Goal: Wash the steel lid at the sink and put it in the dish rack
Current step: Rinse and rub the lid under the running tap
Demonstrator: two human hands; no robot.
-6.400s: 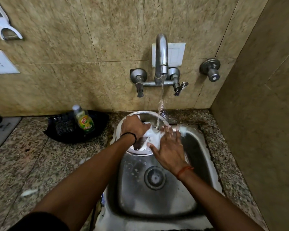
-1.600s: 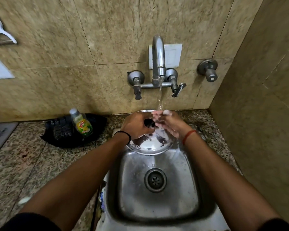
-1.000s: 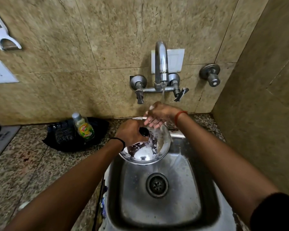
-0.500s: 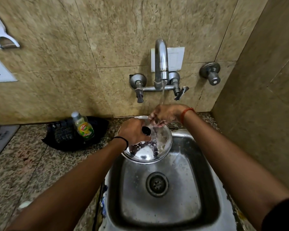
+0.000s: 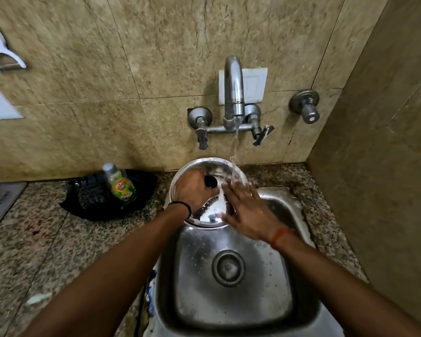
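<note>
While left hand (image 5: 192, 190) grips, steel lid (image 5: 199, 166) under right hand (image 5: 247, 211) — rinsing

Dim, warm light with glare on the wet sink (image 5: 231, 310); edges bow outward, right hand (image 5: 249, 211) motion-blurred.

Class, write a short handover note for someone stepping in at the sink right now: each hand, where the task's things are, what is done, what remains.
Left hand: grips the steel lid beside its black knob, holding it over the back edge of the sink.
Right hand: open, fingers spread flat on the lid's wet surface, rubbing.
Tap: running, stream landing on the lid's far right part.
Done: lid is wet and being rinsed.
Left: finish rinsing, shut the tap, put the lid in the dish rack, which is not in view.
</note>
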